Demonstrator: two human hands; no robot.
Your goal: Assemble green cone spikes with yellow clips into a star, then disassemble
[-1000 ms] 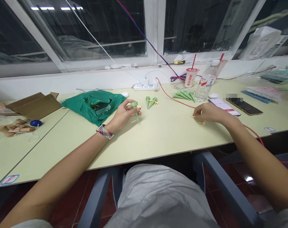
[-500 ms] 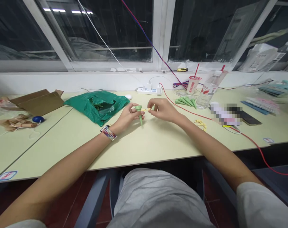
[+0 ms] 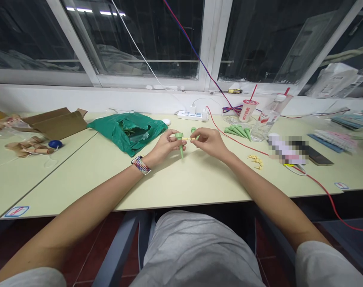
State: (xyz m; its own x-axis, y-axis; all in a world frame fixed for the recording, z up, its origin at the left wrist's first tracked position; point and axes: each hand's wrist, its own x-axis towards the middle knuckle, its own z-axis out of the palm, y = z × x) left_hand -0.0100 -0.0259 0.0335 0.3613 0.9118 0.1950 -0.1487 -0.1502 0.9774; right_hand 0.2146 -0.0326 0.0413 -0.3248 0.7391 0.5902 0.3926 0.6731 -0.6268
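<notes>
My left hand (image 3: pixel 168 144) is closed round the top of a green plastic spike (image 3: pixel 181 150), whose pointed end hangs down over the table. A small yellow plastic piece (image 3: pixel 185 138) sticks out from the spike's side toward the right. At the outer end of that piece, the fingertips of my right hand (image 3: pixel 210 141) are pinched together. How deep it sits in the spike cannot be seen. Partly hidden behind my right hand is another green spike (image 3: pixel 193 130). More green spikes (image 3: pixel 238 130) lie in a group to the right, and several yellow pieces (image 3: pixel 256 161) lie nearer on the table.
A torn green plastic bag (image 3: pixel 130 129) is left of my hands, with a cardboard box (image 3: pixel 60 125) beyond it. A power strip (image 3: pixel 193 115), drink cup (image 3: pixel 247 111) and water bottle (image 3: pixel 265 119) stand along the back. A red cable (image 3: pixel 241 144) crosses the right side.
The view has shifted slightly. My hands stay close together at the spike, and the right fingertips still meet the yellow piece, with the grip slightly altered.
</notes>
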